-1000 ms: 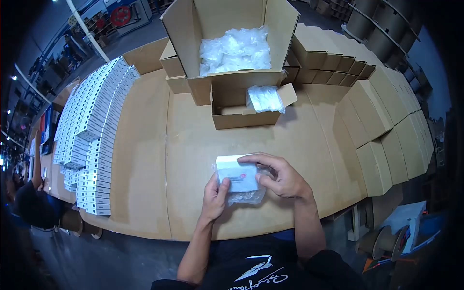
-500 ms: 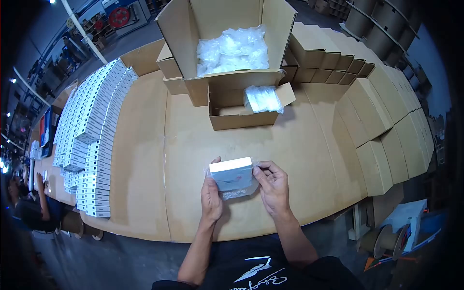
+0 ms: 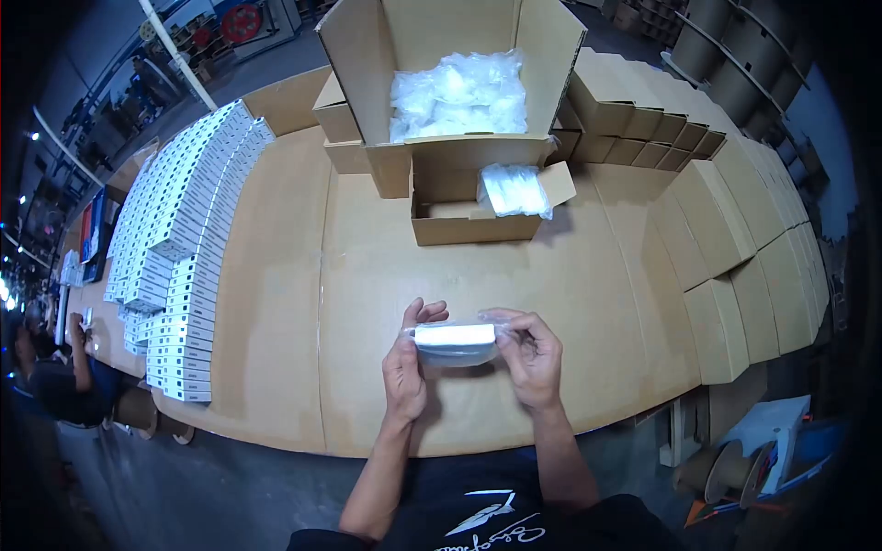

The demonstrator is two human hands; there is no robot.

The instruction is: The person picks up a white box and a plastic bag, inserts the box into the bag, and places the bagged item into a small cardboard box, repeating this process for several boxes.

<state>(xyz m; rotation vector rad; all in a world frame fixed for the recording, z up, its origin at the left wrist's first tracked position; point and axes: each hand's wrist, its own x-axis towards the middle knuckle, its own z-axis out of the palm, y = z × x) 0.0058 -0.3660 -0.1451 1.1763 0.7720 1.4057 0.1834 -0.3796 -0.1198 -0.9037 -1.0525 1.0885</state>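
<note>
Between my hands, above the table, is a small white box (image 3: 454, 336) inside a clear bubble-wrap bag (image 3: 459, 358). My left hand (image 3: 405, 372) grips its left end, thumb in front and fingers behind. At the opposite end, my right hand (image 3: 535, 360) pinches the wrap between thumb and fingers. One narrow white side of the box faces up toward me. Farther back stands an open brown carton (image 3: 473, 231), with a wrapped pack (image 3: 514, 191) resting at its right end.
Behind the carton, a large open box (image 3: 354, 69) holds crumpled bubble-wrap bags (image 3: 459, 96). Stacked white boxes (image 3: 188, 211) line the left side. Brown cartons (image 3: 712, 220) are piled along the right and back right. Another person (image 3: 69, 376) sits at the far left.
The wrapped box has tipped, so its broad face shows less and its narrow white side more. Several fingers of my left hand now show above its end. The whole view has shifted slightly.
</note>
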